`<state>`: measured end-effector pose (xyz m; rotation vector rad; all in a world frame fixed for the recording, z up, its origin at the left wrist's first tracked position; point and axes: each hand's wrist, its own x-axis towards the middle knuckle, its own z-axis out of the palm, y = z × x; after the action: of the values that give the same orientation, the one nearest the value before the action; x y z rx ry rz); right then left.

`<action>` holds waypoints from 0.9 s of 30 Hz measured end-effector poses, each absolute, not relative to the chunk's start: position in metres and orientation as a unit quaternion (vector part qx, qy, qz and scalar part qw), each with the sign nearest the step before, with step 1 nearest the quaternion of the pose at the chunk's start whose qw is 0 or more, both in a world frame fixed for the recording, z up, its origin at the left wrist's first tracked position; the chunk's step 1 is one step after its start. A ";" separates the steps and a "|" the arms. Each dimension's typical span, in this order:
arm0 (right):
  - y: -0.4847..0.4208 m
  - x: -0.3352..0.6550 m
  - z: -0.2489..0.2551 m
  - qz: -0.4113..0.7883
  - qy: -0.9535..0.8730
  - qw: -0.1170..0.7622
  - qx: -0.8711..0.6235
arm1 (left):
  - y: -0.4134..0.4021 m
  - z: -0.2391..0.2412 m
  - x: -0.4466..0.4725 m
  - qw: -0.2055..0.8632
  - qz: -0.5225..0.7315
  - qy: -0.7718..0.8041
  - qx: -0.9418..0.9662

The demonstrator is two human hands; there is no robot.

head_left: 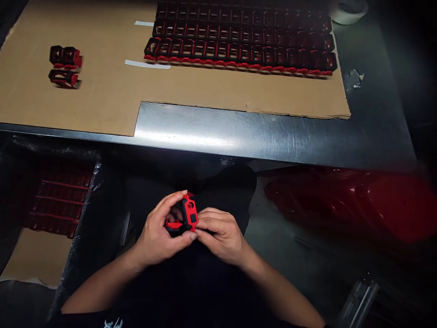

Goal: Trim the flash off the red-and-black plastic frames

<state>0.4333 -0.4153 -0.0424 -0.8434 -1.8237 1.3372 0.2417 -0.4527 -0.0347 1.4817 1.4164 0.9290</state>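
Both hands meet low in the middle of the head view, below the table edge and over my lap. My left hand (162, 232) wraps a small red and black plastic part (187, 215), thumb and fingers closed round it. My right hand (220, 234) pinches the same part from the right side, fingers pressed together. The part stands upright between the fingertips, its red face with a round hole turned up toward me.
A steel table (239, 134) carries a cardboard sheet (102, 91). Rows of several like red and black parts (239, 43) line its far right. Three loose parts (64, 66) sit far left. A box of parts (58, 200) is lower left, a red bag (358, 205) lower right.
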 end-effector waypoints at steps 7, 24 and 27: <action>-0.410 0.446 -0.038 0.575 -0.659 0.322 -0.362 | -0.457 -0.041 0.241 0.353 0.390 0.560 0.639; -0.415 0.433 -0.026 0.630 -0.576 0.295 -0.428 | -0.456 -0.057 0.242 0.304 0.389 0.543 0.679; -0.414 0.434 -0.025 0.643 -0.566 0.289 -0.427 | -0.456 -0.056 0.243 0.341 0.389 0.548 0.657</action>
<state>0.4336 -0.4140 -0.0254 -1.1390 -1.5123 1.7174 0.2433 -0.4557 -0.0560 1.7092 1.4265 1.0124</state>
